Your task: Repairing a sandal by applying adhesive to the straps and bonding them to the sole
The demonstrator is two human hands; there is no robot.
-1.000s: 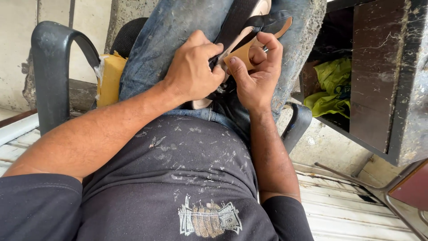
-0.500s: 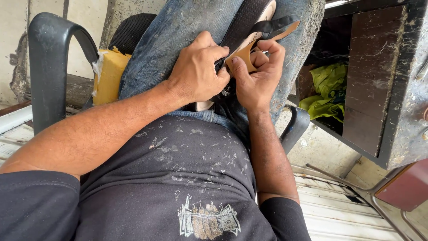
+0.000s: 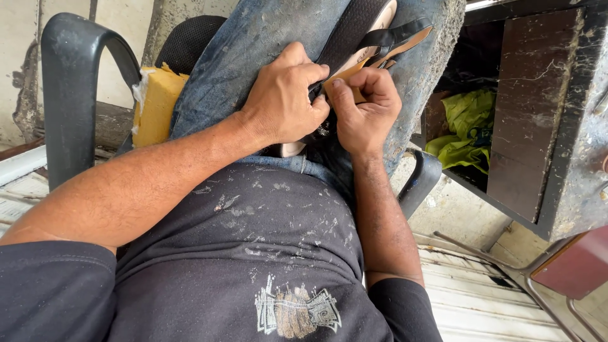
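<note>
seen from above, looking down a dark, speckled shirt [image 3: 253, 253] to a lap in worn blue jeans [image 3: 253, 50]. resting on the lap, at twelve o'clock in the frame: a sandal [image 3: 354, 31] with a black textured strap and a tan edge, running up toward one o'clock. left hand [image 3: 285, 98] laid over the sandal's near end, knuckles up, grip curled shut against the strap. right hand [image 3: 364, 111] just beside it at three o'clock, touching it, thumb and forefinger pressed together and pinching a thin tan strip of the sandal. fingertips of both hands meeting at the strip. small pale part of the sandal peeking out below the left hand at six o'clock.

around the lap: black chair armrest [image 3: 76, 82] at nine o'clock, with a block of yellow foam [image 3: 155, 104] wedged between it and the thigh. second armrest [image 3: 421, 177] at four o'clock, just beside the right forearm. at two to three o'clock, a dark, scuffed cabinet [image 3: 525, 114] with an open compartment holding crumpled green cloth [image 3: 465, 126]. at five o'clock, pale slatted flooring [image 3: 468, 297] and part of a reddish stool [image 3: 570, 263] with a metal frame.
</note>
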